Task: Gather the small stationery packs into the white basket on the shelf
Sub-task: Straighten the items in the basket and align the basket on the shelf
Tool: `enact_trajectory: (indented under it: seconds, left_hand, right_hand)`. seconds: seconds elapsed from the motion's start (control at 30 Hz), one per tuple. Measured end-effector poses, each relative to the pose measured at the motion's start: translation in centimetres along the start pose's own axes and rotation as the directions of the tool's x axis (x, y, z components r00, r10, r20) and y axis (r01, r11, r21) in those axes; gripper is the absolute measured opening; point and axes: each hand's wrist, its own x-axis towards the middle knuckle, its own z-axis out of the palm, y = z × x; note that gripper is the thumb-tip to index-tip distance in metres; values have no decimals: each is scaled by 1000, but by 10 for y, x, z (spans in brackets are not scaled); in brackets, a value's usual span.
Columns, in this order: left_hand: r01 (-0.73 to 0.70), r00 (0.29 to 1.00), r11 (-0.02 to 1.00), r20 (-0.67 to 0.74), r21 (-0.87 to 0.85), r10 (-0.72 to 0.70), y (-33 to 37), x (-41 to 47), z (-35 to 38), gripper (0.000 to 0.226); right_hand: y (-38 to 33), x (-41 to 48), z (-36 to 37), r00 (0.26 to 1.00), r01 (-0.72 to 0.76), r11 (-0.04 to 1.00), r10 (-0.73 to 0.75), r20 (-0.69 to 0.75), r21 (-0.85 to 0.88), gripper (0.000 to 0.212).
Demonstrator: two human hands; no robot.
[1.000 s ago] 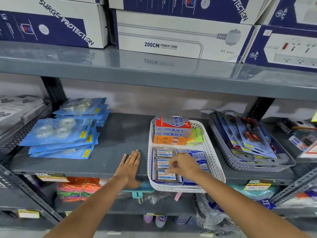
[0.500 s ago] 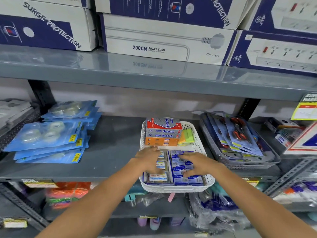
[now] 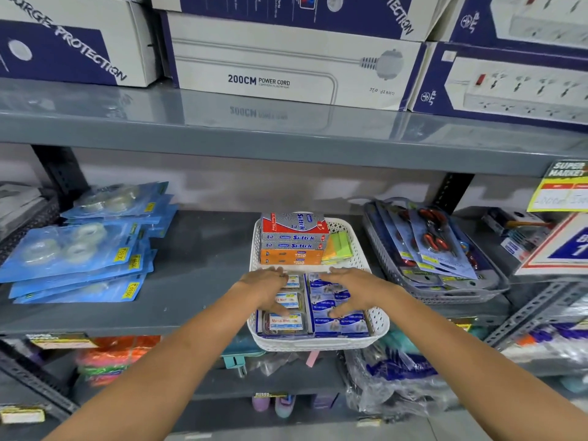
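The white basket sits on the middle shelf, its front overhanging the edge. Inside, small clear packs with red labels fill the left column and blue packs fill the right. Behind them stand stacked red, grey and orange boxes and green and orange sticky notes. My left hand lies flat on the left packs, fingers spread. Flat on the blue packs rests my right hand. Neither hand grips anything.
Blue tape packs lie stacked on the shelf to the left. A grey basket of scissors packs stands right of the white basket. Power cord boxes fill the shelf above. Bagged goods sit on the shelf below.
My left hand moved off the bare shelf into the basket onto the left packs. My right hand shifted from the left packs to the blue ones and flattened out.
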Motion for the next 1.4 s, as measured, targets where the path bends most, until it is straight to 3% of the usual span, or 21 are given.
enact_trajectory:
  seconds: [0.13,0.27,0.47,0.57,0.63,0.7,0.9,1.4]
  left_hand:
    - [7,1000,993,-11,122,-6,1,0,5,88]
    - [49,998,984,33,173,-55,3,7,8,94]
    - [80,996,944,15,320,-90,28,14,1,61]
    - [56,997,981,-56,187,-47,35,4,4,80]
    - [60,998,997,-3,42,-60,32,-6,7,107]
    - [68,996,997,57,38,-70,27,-13,9,118]
    - [58,996,997,64,58,-62,26,-15,12,118]
    - [107,985,988,124,111,-121,13,18,6,122]
  right_hand:
    - [-7,2,12,997,34,996,-28,73,-81,102]
    - [-1,2,23,998,25,999,-23,52,-29,101]
    - [5,-4,23,998,67,996,-66,-18,64,105]
    - [12,-15,23,997,71,994,-67,-45,86,114]
    - [14,-21,22,998,68,998,-67,-18,20,116]
    - [15,-21,21,998,60,997,-59,13,-44,115]
    - [6,-11,26,991,97,985,-83,104,-140,105]
    - [14,19,9,997,46,993,-40,62,-104,112]
